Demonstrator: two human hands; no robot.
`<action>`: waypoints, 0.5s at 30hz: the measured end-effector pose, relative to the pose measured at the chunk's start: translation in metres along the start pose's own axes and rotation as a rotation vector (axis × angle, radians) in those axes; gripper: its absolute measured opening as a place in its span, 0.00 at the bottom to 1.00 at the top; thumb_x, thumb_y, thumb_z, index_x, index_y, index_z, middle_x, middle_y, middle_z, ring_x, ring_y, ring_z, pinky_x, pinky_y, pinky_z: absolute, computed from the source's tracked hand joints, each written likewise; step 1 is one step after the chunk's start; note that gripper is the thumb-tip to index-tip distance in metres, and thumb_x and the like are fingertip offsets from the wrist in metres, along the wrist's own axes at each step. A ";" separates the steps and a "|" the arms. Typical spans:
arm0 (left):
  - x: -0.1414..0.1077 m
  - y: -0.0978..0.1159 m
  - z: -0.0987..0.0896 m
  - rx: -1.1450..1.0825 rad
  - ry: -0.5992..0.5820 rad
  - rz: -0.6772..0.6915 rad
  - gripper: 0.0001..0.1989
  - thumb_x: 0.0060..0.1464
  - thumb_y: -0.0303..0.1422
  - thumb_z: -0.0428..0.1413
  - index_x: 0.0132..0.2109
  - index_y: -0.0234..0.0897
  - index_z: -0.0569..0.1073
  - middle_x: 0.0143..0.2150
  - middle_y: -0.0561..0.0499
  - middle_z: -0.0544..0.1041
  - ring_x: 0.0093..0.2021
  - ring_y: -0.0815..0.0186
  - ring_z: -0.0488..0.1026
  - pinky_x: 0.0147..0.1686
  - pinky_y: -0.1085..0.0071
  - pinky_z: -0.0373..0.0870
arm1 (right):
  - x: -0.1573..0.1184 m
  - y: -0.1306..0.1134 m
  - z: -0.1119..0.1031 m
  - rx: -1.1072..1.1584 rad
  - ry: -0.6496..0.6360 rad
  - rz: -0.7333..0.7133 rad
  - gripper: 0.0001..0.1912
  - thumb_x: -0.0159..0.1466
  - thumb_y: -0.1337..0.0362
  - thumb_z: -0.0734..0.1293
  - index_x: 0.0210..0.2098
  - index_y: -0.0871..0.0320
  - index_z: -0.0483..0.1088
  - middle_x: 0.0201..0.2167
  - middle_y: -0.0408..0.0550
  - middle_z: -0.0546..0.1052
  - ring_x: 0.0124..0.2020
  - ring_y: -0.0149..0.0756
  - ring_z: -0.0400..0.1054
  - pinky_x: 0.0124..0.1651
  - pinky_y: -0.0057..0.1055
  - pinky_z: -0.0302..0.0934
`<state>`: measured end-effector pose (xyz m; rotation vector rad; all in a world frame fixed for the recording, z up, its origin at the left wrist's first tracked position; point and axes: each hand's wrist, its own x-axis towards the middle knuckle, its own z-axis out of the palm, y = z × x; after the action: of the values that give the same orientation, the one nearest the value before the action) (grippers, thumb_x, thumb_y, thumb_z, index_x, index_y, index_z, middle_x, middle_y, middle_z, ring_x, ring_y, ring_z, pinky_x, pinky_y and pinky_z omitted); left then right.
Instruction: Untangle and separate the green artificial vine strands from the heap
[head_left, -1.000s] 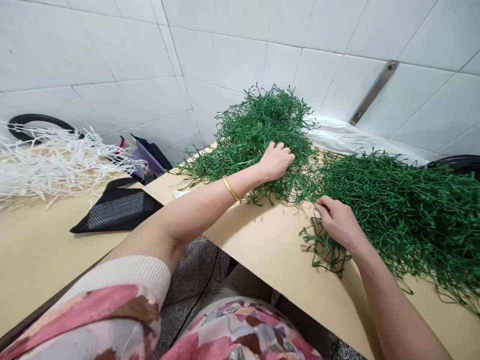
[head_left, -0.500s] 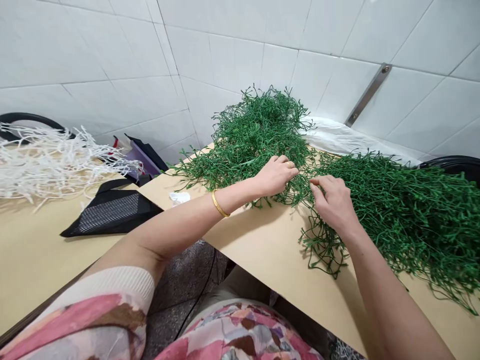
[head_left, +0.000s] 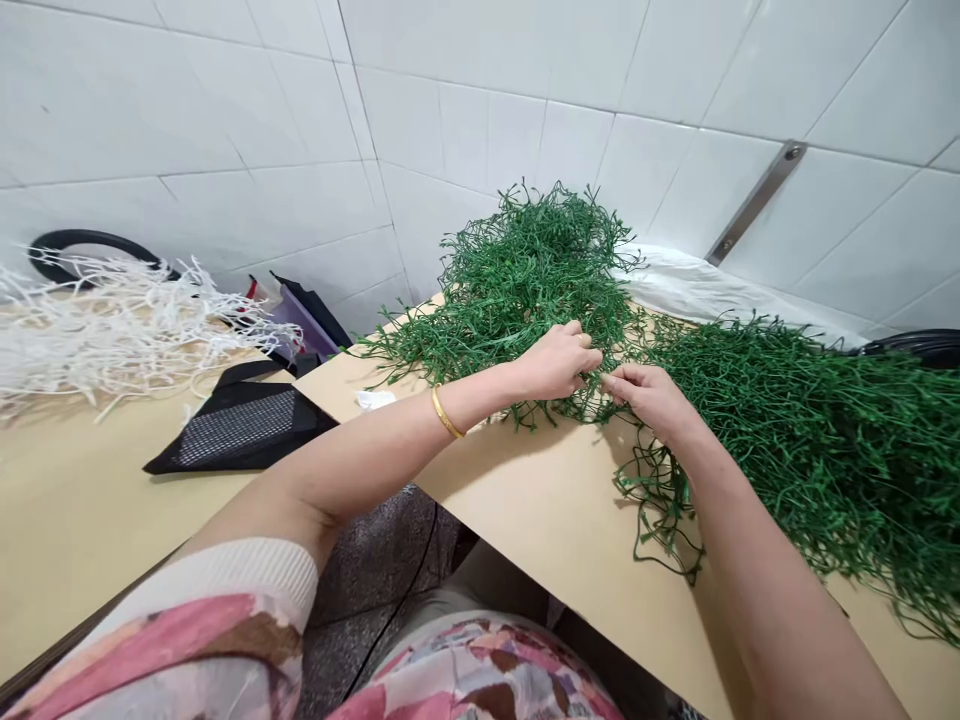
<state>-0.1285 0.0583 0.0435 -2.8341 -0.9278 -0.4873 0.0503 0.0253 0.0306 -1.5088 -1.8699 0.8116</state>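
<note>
Two heaps of thin green plastic-looking stems with small branched tips lie on the tan table. My left hand (head_left: 559,362), with a ring on one finger, is closed at the front edge of the left green heap (head_left: 525,270). Its fingertips are at the stems. Close beside it, my right hand (head_left: 649,398) pinches at a green stem (head_left: 592,402) in the gap between the heaps. Under and right of that wrist spreads the larger right green heap (head_left: 817,430). A few loose stems (head_left: 660,500) trail toward the table's front.
White stems (head_left: 127,330) are piled on the left table (head_left: 60,500), near a black mesh-panelled pouch (head_left: 240,425). A scrap of white paper (head_left: 373,399) lies on the tan table (head_left: 525,500). A white sheet (head_left: 675,280) runs along the tiled wall, below a metal bracket (head_left: 757,200).
My right hand has moved left, nearer my left hand, and its thumb and fingers have come together. The view has shifted slightly; the heaps look much the same.
</note>
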 end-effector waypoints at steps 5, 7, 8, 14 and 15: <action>-0.009 -0.002 0.002 -0.045 0.012 0.025 0.05 0.50 0.27 0.48 0.29 0.35 0.66 0.34 0.46 0.68 0.38 0.63 0.61 0.39 0.67 0.58 | -0.001 0.000 -0.007 0.198 -0.110 0.049 0.12 0.47 0.56 0.66 0.20 0.58 0.66 0.20 0.41 0.69 0.26 0.30 0.59 0.35 0.29 0.53; -0.009 -0.002 0.001 -0.047 -0.020 0.033 0.06 0.50 0.26 0.47 0.28 0.35 0.66 0.34 0.45 0.68 0.37 0.63 0.61 0.39 0.68 0.58 | 0.001 -0.002 -0.008 0.180 -0.136 0.041 0.11 0.46 0.56 0.67 0.21 0.59 0.67 0.22 0.41 0.70 0.28 0.31 0.60 0.36 0.29 0.53; -0.009 -0.001 0.001 -0.044 -0.020 0.029 0.05 0.50 0.26 0.47 0.28 0.35 0.66 0.33 0.45 0.68 0.37 0.63 0.61 0.38 0.68 0.58 | 0.002 -0.004 -0.007 0.164 -0.138 0.016 0.11 0.47 0.57 0.66 0.21 0.59 0.68 0.22 0.42 0.70 0.28 0.31 0.61 0.36 0.29 0.53; -0.010 0.007 -0.002 0.004 0.010 0.043 0.05 0.48 0.23 0.46 0.32 0.34 0.65 0.29 0.48 0.70 0.31 0.66 0.60 0.37 0.69 0.57 | 0.016 -0.009 -0.005 -0.150 0.133 -0.076 0.12 0.52 0.57 0.61 0.18 0.57 0.63 0.18 0.40 0.66 0.23 0.29 0.57 0.31 0.28 0.51; -0.013 0.007 -0.002 0.031 0.003 0.062 0.06 0.48 0.23 0.46 0.32 0.35 0.66 0.29 0.48 0.70 0.31 0.65 0.60 0.37 0.69 0.57 | 0.018 -0.006 -0.009 -0.186 0.194 -0.055 0.11 0.52 0.58 0.61 0.18 0.57 0.63 0.17 0.40 0.65 0.23 0.29 0.56 0.30 0.28 0.50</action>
<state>-0.1344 0.0448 0.0406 -2.8241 -0.8364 -0.4661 0.0499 0.0427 0.0420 -1.5792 -1.8727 0.4577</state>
